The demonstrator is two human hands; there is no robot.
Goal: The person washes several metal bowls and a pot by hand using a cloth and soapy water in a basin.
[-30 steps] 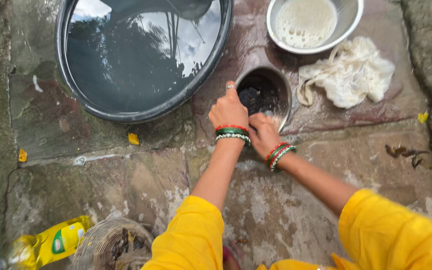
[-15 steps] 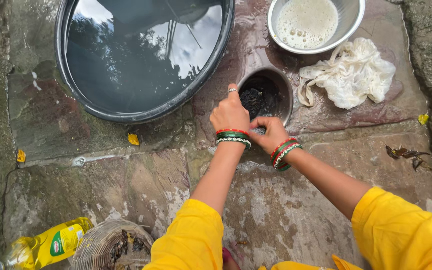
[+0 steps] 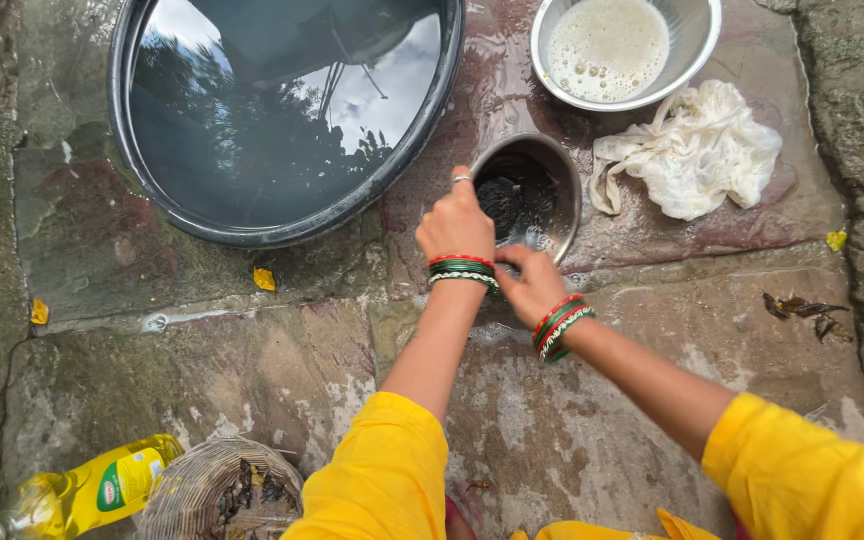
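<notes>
A small steel bowl (image 3: 564, 190) with dark water and a dark lump (image 3: 505, 197) in it sits on wet stone. My left hand (image 3: 456, 220), with a ring and red and green bangles, grips the bowl's near left rim. My right hand (image 3: 531, 283), also bangled, is closed against the bowl's near edge; its fingers are partly hidden behind the left wrist. Both sleeves are yellow.
A large black basin (image 3: 282, 225) full of water lies at the upper left. A steel bowl (image 3: 697, 40) of foamy liquid and a wet white cloth (image 3: 697, 150) are at the upper right. A yellow bottle (image 3: 92, 488) and a woven basket (image 3: 207, 485) lie at the bottom left.
The right hand has shifted slightly along the bowl's near rim, and the bowl looks a little more tilted. The left hand has stayed on the rim.
</notes>
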